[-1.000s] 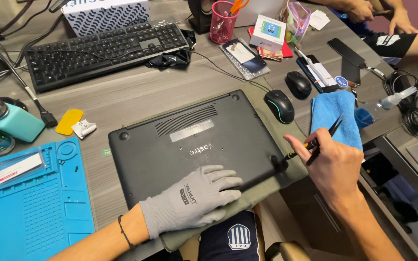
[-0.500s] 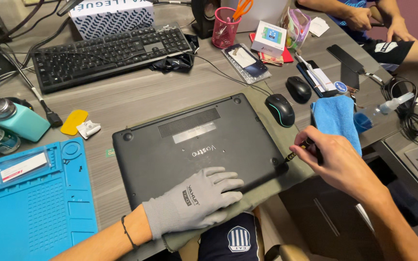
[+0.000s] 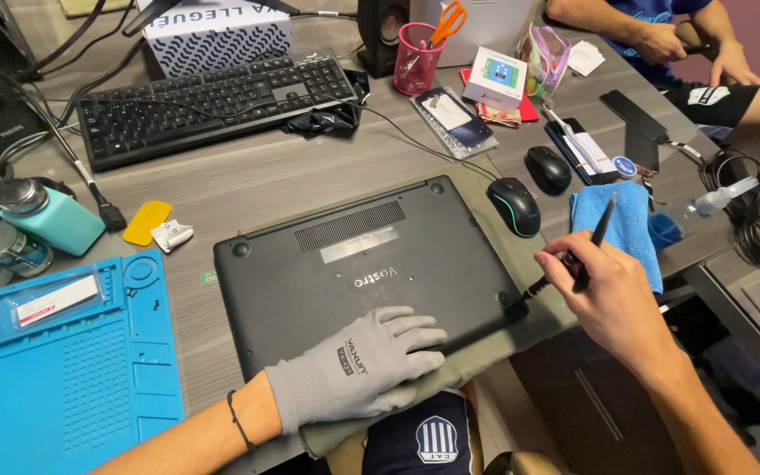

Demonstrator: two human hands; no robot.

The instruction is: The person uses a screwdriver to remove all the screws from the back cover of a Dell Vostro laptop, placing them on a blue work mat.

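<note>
- Black laptop point(image 3: 367, 281) lies bottom-up on a grey-green mat point(image 3: 521, 264) near the front edge of the bench point(image 3: 292, 176), just right of the blue work mat point(image 3: 63, 369).
- Left hand point(image 3: 358, 365), in a grey glove, lies flat and spread on the near edge of the base, pinning it down; it grips nothing.
- Right hand point(image 3: 604, 295), bare, is closed around a thin black tool point(image 3: 573, 259) whose tip meets the near right corner of the laptop.
- Judging by this, the step in hand is work at that corner: a screw or the seam, too small to tell.
- Next it calls for a steady tip, firm pressure from the flat hand, and no slip onto the mouse point(image 3: 515, 206) or blue cloth point(image 3: 619, 229) nearby.
</note>
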